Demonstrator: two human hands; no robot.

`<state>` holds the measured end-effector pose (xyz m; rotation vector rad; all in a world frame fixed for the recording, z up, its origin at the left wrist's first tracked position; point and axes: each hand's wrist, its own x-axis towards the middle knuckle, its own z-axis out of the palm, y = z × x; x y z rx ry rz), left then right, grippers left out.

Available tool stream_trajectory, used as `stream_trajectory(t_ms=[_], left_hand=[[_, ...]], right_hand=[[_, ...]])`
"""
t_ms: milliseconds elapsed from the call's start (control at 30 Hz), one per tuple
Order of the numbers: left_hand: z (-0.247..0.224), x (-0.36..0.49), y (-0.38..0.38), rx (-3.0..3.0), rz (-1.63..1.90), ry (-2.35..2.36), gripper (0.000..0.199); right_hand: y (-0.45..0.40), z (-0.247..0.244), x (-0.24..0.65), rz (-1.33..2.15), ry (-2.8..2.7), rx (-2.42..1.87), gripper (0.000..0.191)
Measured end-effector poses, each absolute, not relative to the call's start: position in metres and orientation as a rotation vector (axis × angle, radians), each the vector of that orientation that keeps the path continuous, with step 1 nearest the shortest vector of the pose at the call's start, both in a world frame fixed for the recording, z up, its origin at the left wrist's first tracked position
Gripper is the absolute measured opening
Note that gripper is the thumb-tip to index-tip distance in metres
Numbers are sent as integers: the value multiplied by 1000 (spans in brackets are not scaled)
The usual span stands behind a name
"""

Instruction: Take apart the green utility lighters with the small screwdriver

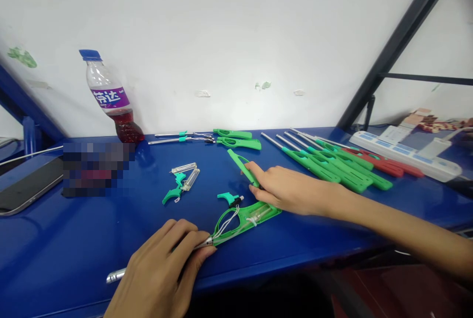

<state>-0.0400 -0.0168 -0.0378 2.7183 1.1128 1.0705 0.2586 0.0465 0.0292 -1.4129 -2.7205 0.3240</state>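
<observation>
My left hand (166,264) is closed on the metal tube (116,275) of an open lighter, where the tube meets the green shell half (236,231). White wires, a clear tank (260,213) and a black part show in or by that shell. A teal trigger (228,196) lies at its upper edge. My right hand (281,187) pinches another green shell piece (236,161), tilted above the first shell's right end. Left of them lie two clear tanks (191,180) and teal triggers (172,194).
Several green lighters (332,165) and red ones (384,161) lie at right, beside a white power strip (406,155). Green shells (238,143) with metal tubes lie near the wall. A bottle (111,96) and a phone (31,185) are at left on the blue table (84,239).
</observation>
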Motion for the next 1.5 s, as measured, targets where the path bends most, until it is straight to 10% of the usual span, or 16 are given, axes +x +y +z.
stream_trajectory(t_ms=[1167,1500], left_hand=[[-41,-40,-17,2729,1040,1113,9],[-37,-38,-16,2798,1081,1127,14]], right_hand=[[75,45,261,721,-2844,-1378,17],[92,56,255,799,-2931,-1353,43]])
